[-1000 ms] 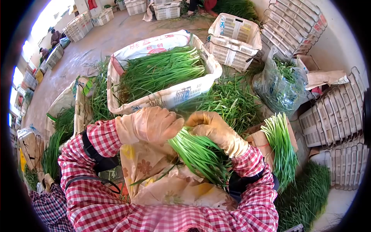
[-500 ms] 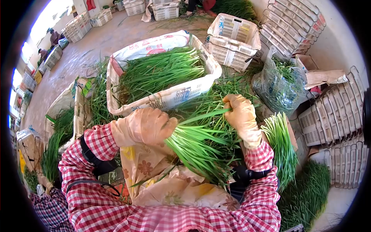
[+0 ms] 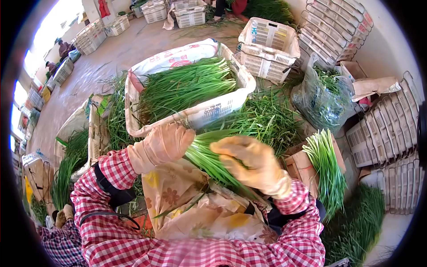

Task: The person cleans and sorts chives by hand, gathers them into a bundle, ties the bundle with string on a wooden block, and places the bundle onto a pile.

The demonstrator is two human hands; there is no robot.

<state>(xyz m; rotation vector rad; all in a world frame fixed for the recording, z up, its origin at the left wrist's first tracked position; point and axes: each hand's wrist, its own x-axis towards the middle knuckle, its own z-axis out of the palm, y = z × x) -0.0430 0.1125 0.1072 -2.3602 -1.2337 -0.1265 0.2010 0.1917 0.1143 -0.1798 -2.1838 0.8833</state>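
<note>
My left hand (image 3: pixel 164 144), in a tan rubber glove, is closed round one end of a bunch of garlic chives (image 3: pixel 200 153). The green leaves fan out to the lower right, above my flowered apron (image 3: pixel 171 191). Over the leaves is my gloved right hand (image 3: pixel 253 162), slightly blurred, its fingers stretched out and thumb apart. It seems to touch the leaves, and part of the bunch is hidden beneath it. A tidy bundle of garlic chives (image 3: pixel 327 173) with pale stalk ends lies on a wooden board (image 3: pixel 300 169) at my right.
A white crate (image 3: pixel 242 91) ahead holds garlic chives (image 3: pixel 187 84). Loose green leaves (image 3: pixel 267 118) lie heaped beside it. Stacked crates (image 3: pixel 387 124) and a clear plastic bag (image 3: pixel 322 100) stand at the right. Another person's hand (image 3: pixel 64 213) shows at lower left.
My right hand has come left and down from the upper right onto the bunch. The leaf strands it pinched before no longer stretch across to it. My left hand stays closed on the bunch.
</note>
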